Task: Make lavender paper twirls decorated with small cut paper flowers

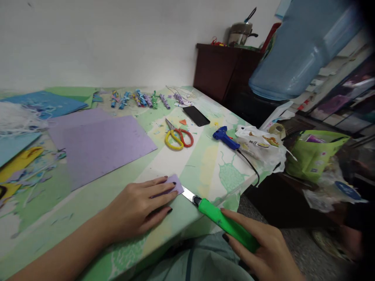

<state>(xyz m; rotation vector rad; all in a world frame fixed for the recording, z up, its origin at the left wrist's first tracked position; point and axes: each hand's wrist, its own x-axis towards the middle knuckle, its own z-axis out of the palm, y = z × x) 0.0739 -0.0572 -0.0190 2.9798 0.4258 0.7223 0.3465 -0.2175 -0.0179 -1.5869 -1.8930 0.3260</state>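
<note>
My left hand [146, 203] lies flat with its fingers stretched over a small purple foam or paper piece [177, 185], pressing it to the table. In my right hand [260, 246] is a green utility knife [222, 220], gripped by its handle. The knife's blade points left, and its tip meets or lies just under the right edge of the purple piece; I cannot tell which. Beyond my hands lie a pair of scissors [178, 137] with yellow and red handles and a large purple sheet [108, 150].
Several small decorated rolls [146, 99] line the back. A black phone [196, 116], a blue glue gun [225, 137] with its cord and a white plastic bag [260, 144] are at the right. Coloured sheets [55, 102] and scraps cover the left. A water jug [299, 54] stands beyond.
</note>
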